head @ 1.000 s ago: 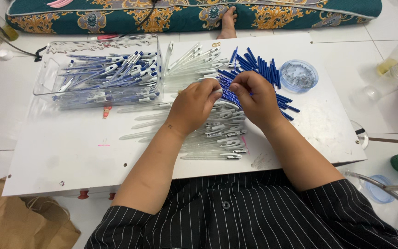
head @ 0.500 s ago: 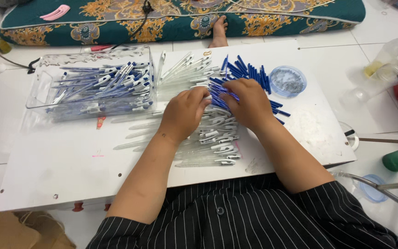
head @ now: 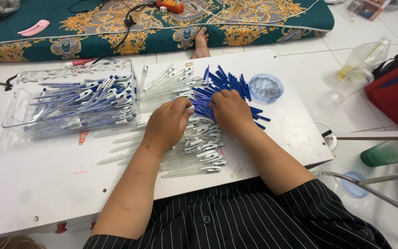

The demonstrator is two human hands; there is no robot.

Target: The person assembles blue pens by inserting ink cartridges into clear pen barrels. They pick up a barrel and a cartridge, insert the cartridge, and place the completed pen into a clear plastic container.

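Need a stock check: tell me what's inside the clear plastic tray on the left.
The clear plastic tray holds a loose heap of assembled pens with blue and white parts. How deep the heap goes, and anything beneath it, is covered.

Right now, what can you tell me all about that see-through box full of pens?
The clear plastic box is a shallow rectangular tray with upright see-through walls and rounded corners. It sits flat at the far left of the white board, ahead of the left hand, which does not touch it. Inside lies a loose heap of finished pens with blue insides and white clips, pointing many ways. Its left end is nearly bare. More clear pen tubes lie beside its right wall.
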